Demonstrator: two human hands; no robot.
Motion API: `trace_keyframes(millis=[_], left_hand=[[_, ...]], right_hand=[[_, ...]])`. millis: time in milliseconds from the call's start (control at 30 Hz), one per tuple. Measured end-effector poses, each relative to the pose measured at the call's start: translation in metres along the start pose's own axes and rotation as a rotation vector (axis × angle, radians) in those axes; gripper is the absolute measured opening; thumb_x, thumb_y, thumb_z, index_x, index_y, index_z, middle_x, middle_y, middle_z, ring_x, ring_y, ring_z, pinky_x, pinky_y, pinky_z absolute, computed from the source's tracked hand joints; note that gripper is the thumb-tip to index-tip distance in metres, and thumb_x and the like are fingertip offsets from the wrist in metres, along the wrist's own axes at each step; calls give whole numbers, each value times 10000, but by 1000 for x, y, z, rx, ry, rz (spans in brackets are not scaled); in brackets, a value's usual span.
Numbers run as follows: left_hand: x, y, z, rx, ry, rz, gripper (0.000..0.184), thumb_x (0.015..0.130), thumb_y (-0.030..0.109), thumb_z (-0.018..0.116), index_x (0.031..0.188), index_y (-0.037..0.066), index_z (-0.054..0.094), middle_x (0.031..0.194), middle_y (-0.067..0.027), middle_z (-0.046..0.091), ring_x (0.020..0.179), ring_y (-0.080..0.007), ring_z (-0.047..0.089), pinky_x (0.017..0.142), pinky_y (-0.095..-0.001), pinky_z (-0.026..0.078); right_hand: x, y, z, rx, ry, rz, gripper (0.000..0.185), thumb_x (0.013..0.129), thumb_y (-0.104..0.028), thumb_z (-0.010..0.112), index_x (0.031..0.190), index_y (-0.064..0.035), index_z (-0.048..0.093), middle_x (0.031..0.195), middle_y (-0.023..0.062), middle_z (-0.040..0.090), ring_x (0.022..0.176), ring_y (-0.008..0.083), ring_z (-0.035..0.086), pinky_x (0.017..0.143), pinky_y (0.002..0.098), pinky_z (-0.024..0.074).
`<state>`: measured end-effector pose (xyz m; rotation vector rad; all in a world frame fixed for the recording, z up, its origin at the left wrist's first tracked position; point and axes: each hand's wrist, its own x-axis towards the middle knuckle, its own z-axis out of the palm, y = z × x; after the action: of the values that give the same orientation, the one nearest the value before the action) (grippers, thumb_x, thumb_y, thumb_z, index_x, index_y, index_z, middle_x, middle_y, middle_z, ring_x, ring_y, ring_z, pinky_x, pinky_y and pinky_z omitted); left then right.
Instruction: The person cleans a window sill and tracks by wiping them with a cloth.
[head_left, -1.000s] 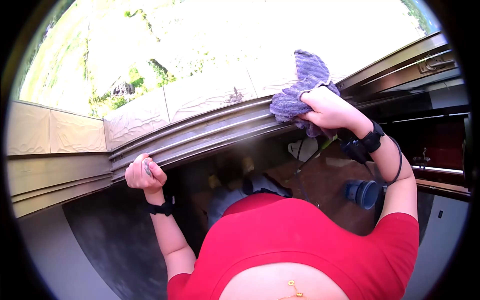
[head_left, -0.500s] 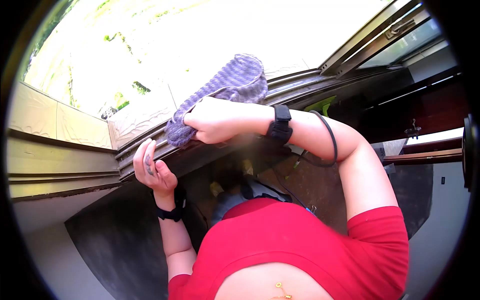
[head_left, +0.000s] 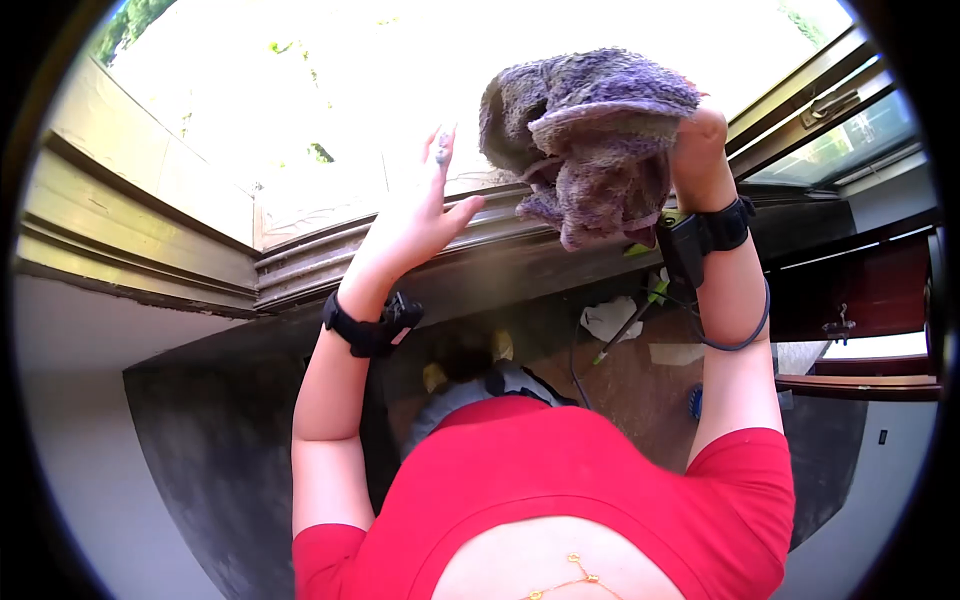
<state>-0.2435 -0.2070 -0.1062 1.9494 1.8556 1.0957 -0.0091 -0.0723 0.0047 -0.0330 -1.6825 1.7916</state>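
A fuzzy purple-grey cleaning cloth (head_left: pixel 600 140) hangs bunched up in front of the window opening, its folds drooping downward. My right hand (head_left: pixel 700 145) grips the cloth at its right edge; the fingertips are mostly hidden behind the fabric. To the left of the cloth, apart from it, my left hand (head_left: pixel 420 205) is raised with fingers stretched and thumb out, holding nothing. Below both hands runs the metal window track (head_left: pixel 325 257), with visible dirt along its grooves.
A sliding window frame (head_left: pixel 815 105) with a latch stands at the right. The window's left frame (head_left: pixel 140 235) meets the track at a corner. Dark red furniture (head_left: pixel 850 285) is at the right. A white crumpled item (head_left: pixel 608 318) lies on the floor below.
My right hand has lifted the cloth off the window track and carried it up and right. My left hand has moved up and right, its fingers now straighter.
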Motion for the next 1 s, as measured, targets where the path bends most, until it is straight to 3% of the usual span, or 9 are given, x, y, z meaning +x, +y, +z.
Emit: trace_keyframes(millis=[133, 167, 267, 333, 467, 667, 767, 933, 1000], left_hand=[[40, -17, 41, -416, -236, -235, 815, 891, 343, 679, 1498, 19, 242, 1459, -211, 410, 1362, -313, 389, 1124, -405, 298], [48, -22, 47, -644, -280, -248, 782, 895, 363, 679, 1477, 21, 285, 1431, -184, 442, 1338, -283, 407, 1122, -390, 300], [48, -2, 29, -995, -69, -289, 477, 937, 264, 635, 1317, 38, 457, 1098, -49, 635, 1027, -141, 560, 938, -283, 431], [41, 14, -10, -930, 5, -384, 276, 980, 116, 532, 1251, 82, 495, 1011, -20, 642, 840, -55, 581, 684, -209, 479], [24, 34, -57, -547, 243, -15, 238, 971, 11, 508, 1201, 71, 497, 960, -16, 611, 805, -67, 542, 719, -192, 445], [7, 45, -81, -198, 244, -212, 224, 894, 8, 583, 1116, 33, 606, 879, -32, 628, 804, -90, 565, 794, -240, 464], [-8, 21, -75, 8, 345, -243, 313, 822, 117, 630, 1129, 58, 618, 885, -180, 687, 820, -318, 669, 791, -366, 505], [-46, 12, -51, 80, 392, -266, 296, 826, 107, 652, 1118, 61, 657, 1034, -193, 640, 945, -348, 620, 852, -391, 477], [-53, 14, -46, 178, 234, -416, 266, 864, 138, 645, 1104, 24, 650, 1081, -183, 635, 1040, -314, 599, 934, -376, 445]], right_hand=[[-13, 1, -57, -328, 17, -172, 240, 800, 67, 571, 1008, 88, 690, 1036, 124, 706, 926, 203, 670, 847, 314, 538], [-21, -1, -79, -323, 14, -32, 529, 786, -312, 558, 1159, 61, 605, 1156, 179, 639, 1030, 284, 624, 909, 406, 510], [-25, -5, -71, -98, 135, -50, 299, 862, -88, 515, 1057, 86, 659, 1072, 179, 683, 958, 252, 664, 861, 368, 549], [-29, -9, -77, 22, 176, 24, 261, 880, -33, 497, 1019, 97, 674, 1041, 183, 695, 929, 247, 677, 844, 358, 562], [-49, -20, -105, 140, 192, 312, 324, 864, -100, 484, 1064, 113, 624, 1031, 200, 683, 899, 259, 680, 815, 354, 566], [-55, 5, -121, 274, 126, 531, 541, 947, -180, 465, 1394, 103, 352, 1040, 205, 649, 916, 225, 664, 849, 322, 555], [-64, 14, -140, 8, 267, 547, 443, 948, -98, 411, 1352, 84, 430, 1076, 168, 646, 970, 202, 650, 881, 317, 541], [-71, 46, -144, -695, 378, 552, 400, 867, -48, 537, 1245, 81, 549, 1070, 141, 661, 988, 213, 636, 903, 342, 517], [-72, 50, -129, -1575, 54, 299, 352, 852, -72, 562, 1188, 29, 598, 1136, 191, 644, 1031, 307, 620, 940, 361, 481]])
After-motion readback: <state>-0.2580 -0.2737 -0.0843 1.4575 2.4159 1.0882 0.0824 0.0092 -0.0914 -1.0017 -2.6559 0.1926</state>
